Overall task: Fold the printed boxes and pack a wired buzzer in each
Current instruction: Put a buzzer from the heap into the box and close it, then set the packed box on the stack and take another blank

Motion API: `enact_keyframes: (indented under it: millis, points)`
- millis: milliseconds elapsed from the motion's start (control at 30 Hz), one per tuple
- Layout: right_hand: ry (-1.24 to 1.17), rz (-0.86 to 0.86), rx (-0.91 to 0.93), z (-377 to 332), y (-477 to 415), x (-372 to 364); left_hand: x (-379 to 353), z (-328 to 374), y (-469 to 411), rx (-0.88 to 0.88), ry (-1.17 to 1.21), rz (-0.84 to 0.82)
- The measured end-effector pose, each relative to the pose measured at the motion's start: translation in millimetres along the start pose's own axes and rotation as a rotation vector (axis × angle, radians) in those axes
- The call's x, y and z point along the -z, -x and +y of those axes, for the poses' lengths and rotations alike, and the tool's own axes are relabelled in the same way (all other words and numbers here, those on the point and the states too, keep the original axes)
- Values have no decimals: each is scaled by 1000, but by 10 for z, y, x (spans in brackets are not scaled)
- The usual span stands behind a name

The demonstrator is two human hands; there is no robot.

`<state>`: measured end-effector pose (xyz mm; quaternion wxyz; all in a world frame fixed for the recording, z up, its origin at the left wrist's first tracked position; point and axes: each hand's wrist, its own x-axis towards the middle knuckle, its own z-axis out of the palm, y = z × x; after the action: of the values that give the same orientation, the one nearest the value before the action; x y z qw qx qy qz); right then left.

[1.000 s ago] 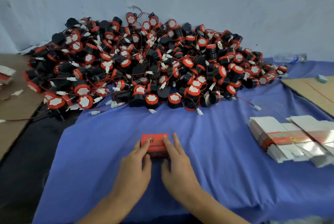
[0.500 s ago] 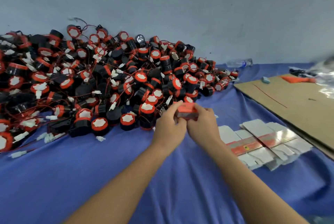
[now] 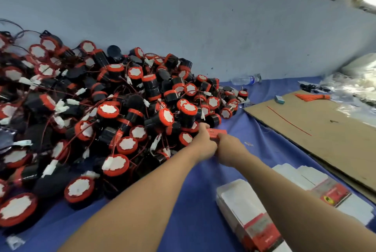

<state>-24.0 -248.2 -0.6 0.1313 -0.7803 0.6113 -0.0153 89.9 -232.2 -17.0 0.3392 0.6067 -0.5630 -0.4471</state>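
Both hands are at the heap's edge: left hand [image 3: 203,144] and right hand [image 3: 230,148] each have a closed grip on the red printed box [image 3: 218,132], low over the bench [image 3: 183,211]. The buzzer pile [image 3: 122,109] sprawls at nine o'clock. Risks: a loose wire could snag a flap, or squeezing could crumple the card. Flat boxes [image 3: 250,211] wait at five o'clock.

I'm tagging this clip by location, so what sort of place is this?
Probably a small hand-packing workshop: a big heap of black-and-orange wired buzzers on a blue cloth-covered table, stacks of flat white-and-red printed boxes beside it, and a sheet of brown cardboard.
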Motion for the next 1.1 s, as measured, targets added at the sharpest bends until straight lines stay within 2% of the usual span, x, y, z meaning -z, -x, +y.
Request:
enact_keyframes:
  millis: [133,233,300,400,467,533,567,633,733,800,933,1100]
  points:
    - [18,-89,-18,98,-58,-252,-5,-207,-112,64,-200,-57]
    - [-19,-104,-21,123,-5,-168,-24,-110,21,-18,-223,-20]
    - [-124,-64,-12,105,96,-7,-78,42,237,-130,-192,144]
    - [-299,124,24,96,392,344,-165,282,688,-282,-4,437]
    - [-358,253,77,152,706,576,-243,395,1036,-377,62,531]
    - [-328,284,158,253,1053,758,-367,442,1415,-425,47,570]
    - [-252,249,198,323,1215,818,-458,440,1589,-413,27,561]
    - [-9,67,250,459,1508,869,-714,399,1892,-314,-12,504]
    - [270,-224,215,598,1775,816,-1139,304,2173,-101,-57,409]
    - [365,-313,194,662,1875,733,-1349,251,2259,-9,-137,348]
    - [449,-344,221,759,1939,601,-1499,221,2315,45,-138,335]
    - [351,-281,216,855,1995,531,-1507,241,2340,25,-50,398]
